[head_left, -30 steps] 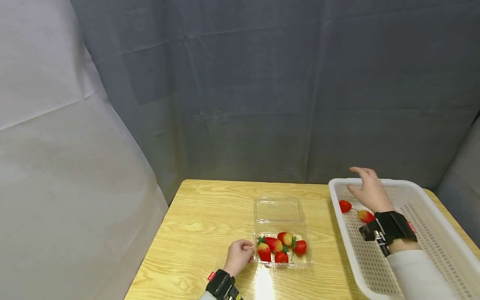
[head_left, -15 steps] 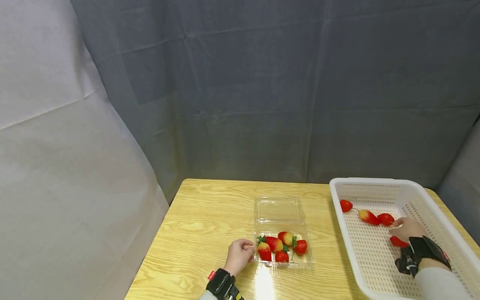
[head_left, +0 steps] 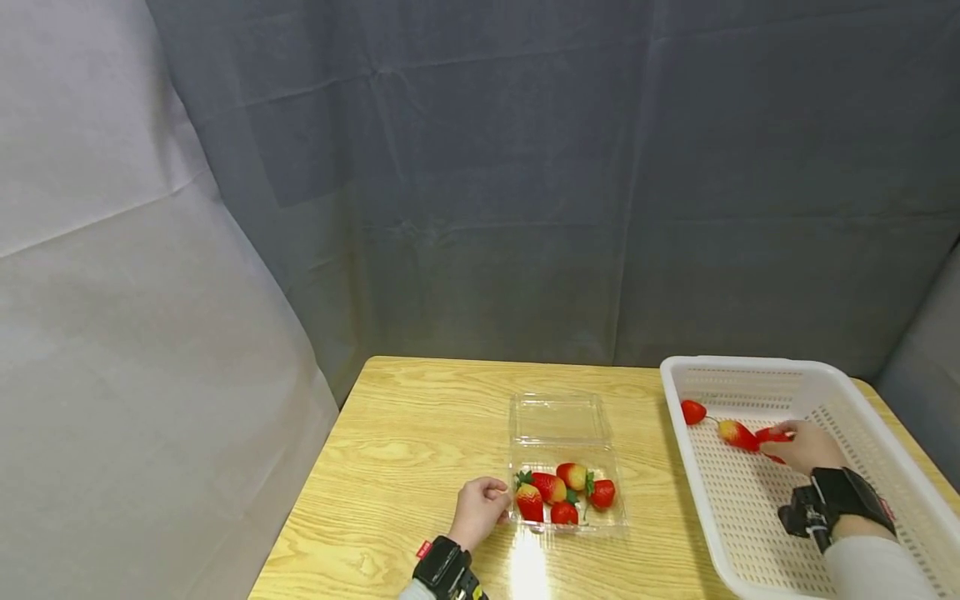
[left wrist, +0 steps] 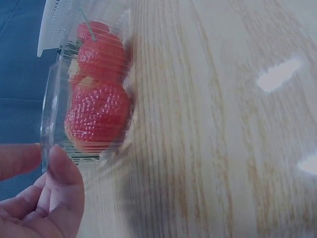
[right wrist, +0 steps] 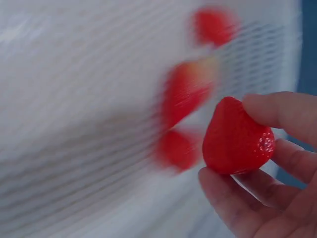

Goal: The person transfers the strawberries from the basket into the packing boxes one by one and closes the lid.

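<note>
In the right wrist view, my right hand (right wrist: 277, 173) holds a red strawberry (right wrist: 235, 141) between thumb and fingers. Seen from the head, that hand (head_left: 806, 447) is inside the white basket (head_left: 693, 492), at its far side. Several strawberries lie in a row on the basket floor beyond it, one of them red and yellow (head_left: 737, 434). My left hand (head_left: 477, 510) pinches the rim of a clear plastic clamshell box (head_left: 558, 454) at its near left corner; thumb and forefinger meet on the rim (left wrist: 48, 124) in the left wrist view. Several strawberries (head_left: 547, 488) sit in the box's near half.
The box's clear lid (head_left: 558, 417) lies folded back on the wooden table (head_left: 405, 442). The basket's raised wall (head_left: 682, 442) stands between the box and my right hand. Dark cloth (head_left: 487, 208) hangs behind the table, pale cloth (head_left: 150, 333) at the left.
My right hand came down into the basket, took hold of a strawberry at the right and carried it slightly left, over the others. The left hand stayed on the box rim.
</note>
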A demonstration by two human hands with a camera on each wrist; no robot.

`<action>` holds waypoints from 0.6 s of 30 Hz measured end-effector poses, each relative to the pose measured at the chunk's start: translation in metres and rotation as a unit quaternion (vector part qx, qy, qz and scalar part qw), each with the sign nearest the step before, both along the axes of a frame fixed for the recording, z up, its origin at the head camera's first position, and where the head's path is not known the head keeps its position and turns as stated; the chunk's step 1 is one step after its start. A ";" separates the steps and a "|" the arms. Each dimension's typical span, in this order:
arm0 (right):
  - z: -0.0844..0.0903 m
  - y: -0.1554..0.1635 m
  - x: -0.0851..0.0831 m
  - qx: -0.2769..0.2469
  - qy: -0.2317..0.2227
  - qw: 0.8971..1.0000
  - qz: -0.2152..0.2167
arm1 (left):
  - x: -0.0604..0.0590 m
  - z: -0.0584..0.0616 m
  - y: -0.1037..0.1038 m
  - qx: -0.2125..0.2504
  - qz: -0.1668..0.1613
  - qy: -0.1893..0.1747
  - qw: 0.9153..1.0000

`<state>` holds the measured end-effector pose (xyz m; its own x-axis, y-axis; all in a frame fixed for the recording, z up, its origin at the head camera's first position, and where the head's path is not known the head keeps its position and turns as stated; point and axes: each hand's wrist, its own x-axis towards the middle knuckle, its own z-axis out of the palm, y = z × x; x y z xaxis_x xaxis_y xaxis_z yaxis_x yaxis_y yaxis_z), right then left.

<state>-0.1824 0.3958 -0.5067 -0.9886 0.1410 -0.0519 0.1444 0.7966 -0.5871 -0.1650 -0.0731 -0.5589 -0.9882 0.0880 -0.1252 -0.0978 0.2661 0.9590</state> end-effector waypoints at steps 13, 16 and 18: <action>0.096 -0.170 -0.025 -0.074 0.182 0.956 0.218 | -0.002 -0.005 -0.001 -0.002 -0.008 -0.001 1.000; 0.079 -0.202 -0.025 -0.063 0.167 0.944 0.278 | -0.003 -0.007 0.000 0.004 -0.010 0.002 1.000; 0.064 -0.219 -0.024 -0.049 0.143 0.938 0.311 | -0.003 -0.008 0.000 0.010 -0.010 0.000 1.000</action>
<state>-0.2066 0.1768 -0.4430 -0.8531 -0.4604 0.2454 -0.5058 0.6147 -0.6052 -0.1675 -0.0728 -0.5665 -0.9862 0.1111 -0.1232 -0.0924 0.2490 0.9641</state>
